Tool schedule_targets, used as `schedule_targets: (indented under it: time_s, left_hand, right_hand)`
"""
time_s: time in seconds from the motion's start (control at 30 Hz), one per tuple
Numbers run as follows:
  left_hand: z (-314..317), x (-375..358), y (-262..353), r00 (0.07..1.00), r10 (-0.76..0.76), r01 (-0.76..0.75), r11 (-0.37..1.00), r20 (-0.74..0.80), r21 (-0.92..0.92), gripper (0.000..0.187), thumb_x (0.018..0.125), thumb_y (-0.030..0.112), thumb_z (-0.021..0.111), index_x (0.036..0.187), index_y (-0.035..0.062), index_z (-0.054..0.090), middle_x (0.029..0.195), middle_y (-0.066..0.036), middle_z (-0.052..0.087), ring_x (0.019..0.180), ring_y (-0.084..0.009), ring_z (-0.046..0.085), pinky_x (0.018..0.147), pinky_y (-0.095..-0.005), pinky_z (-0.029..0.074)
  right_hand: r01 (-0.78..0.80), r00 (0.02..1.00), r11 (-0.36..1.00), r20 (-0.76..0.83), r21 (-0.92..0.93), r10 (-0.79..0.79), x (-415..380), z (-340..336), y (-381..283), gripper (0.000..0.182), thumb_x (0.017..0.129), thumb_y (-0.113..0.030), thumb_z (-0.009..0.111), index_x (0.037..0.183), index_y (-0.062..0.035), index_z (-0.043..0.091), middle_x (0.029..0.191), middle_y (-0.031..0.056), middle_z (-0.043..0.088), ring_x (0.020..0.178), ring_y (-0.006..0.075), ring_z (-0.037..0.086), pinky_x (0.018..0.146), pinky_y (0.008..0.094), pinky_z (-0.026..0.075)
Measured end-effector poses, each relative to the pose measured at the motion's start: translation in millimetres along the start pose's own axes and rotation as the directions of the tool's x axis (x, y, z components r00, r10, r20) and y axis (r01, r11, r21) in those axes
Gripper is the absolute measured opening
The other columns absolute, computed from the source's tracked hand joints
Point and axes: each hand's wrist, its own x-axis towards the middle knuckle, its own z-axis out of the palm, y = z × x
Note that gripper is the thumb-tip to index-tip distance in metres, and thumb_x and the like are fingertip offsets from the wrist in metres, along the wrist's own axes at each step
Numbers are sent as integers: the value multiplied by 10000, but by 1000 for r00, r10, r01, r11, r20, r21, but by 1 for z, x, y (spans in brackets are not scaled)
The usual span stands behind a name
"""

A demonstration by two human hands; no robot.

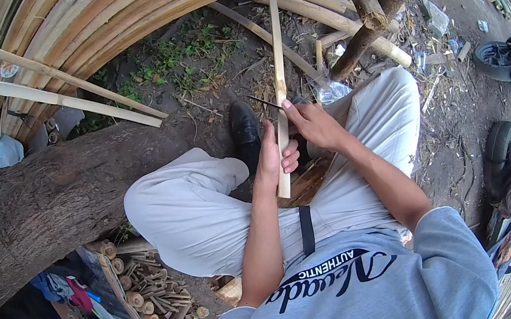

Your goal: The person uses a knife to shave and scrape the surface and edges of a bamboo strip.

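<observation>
In the head view, a pale strip (pixel 276 39) was held upright near the centre of the frame, its upper end reaching the top edge area and its lower end lying in the lap, in front of a brown piece of wood (pixel 312 185). Whether the two were touching could not be told. The strip was clasped in the grip of the left hand (pixel 268 155), with the fingers curled around its lower part. Just above and to the right in the frame, a dark, thin blade (pixel 264 102) was pinched in the grip of the right hand (pixel 316 123); the blade was laid across the strip, and the thumb was placed at the strip's edge. The blade's handle was hidden by the hand.

Light trousers (pixel 194 218) and a grey-blue shirt (pixel 374 289) were worn. A dark boot (pixel 243 124) was seen left of the strip. Along the top of the frame, long wooden slats (pixel 127 14) were stacked. A thick log (pixel 63 193) was seen at the left, short cut pieces (pixel 162 288) were heaped at the lower left, and a black wheel (pixel 498 56) was seen at the right.
</observation>
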Motion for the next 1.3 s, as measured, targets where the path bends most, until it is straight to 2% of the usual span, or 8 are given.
schedule_targets:
  time_s: [0.03,0.1,0.23,0.33,0.87,1.03,1.17,1.3]
  left_hand:
    - [1,-1,0,997,-59,64,993,55,-104,835,985,732,188,1092,3,580,536,45,359,339,-82,311,298,-230,271]
    - [5,-2,-5,996,-89,90,995,29,-37,731,1007,694,225,1000,43,556,522,74,266,343,-59,258,296,-227,249]
    - [13,-13,-12,994,-112,111,993,-13,-46,629,1019,669,248,861,110,489,518,71,268,346,-54,241,297,-229,223]
    - [22,-24,-20,972,-115,138,985,-206,103,596,1019,669,244,808,144,429,523,71,244,346,-64,199,302,-244,183]
    - [14,-17,-22,951,-112,163,974,-287,160,597,1005,694,242,772,165,393,518,91,210,346,-50,180,307,-242,160]
    - [16,-6,-6,985,-104,110,993,-141,41,588,1007,686,247,771,168,391,525,86,215,351,-46,176,299,-232,158]
    - [6,-5,-15,987,-131,129,991,-93,-21,581,1012,674,249,770,164,389,527,85,217,347,-46,176,293,-232,162]
    - [4,0,-6,994,-104,104,994,-30,-30,581,1014,674,242,765,168,387,528,85,218,350,-45,165,297,-228,163]
  right_hand:
    - [-4,1000,1000,-9,0,4,-1,-9,-1,616,1046,-483,446,794,47,634,585,134,626,559,309,663,560,445,506]
    - [179,982,813,57,-555,-177,-4,-31,-4,602,1024,-502,460,787,15,657,665,218,655,647,403,678,573,463,541]
    - [342,933,618,178,-708,-312,1,-34,12,565,1022,-492,468,725,-41,635,549,162,608,520,376,642,488,460,524]
    - [430,892,541,250,-723,-376,20,-52,36,530,1020,-491,476,752,-59,623,513,153,573,478,358,622,434,458,488]
    - [455,888,613,280,-646,-363,28,-40,48,505,1022,-481,481,796,-50,617,562,192,598,545,419,625,503,494,503]
    - [294,943,646,103,-705,-317,20,-19,44,482,1018,-473,496,824,-47,609,541,181,582,527,402,622,480,486,488]
    - [445,878,548,224,-708,-424,39,-29,58,484,1008,-492,509,825,-54,602,514,153,574,482,381,609,456,464,487]
    - [369,896,563,122,-740,-427,36,-21,50,479,1005,-495,516,818,-62,600,514,138,579,467,362,604,422,440,470]
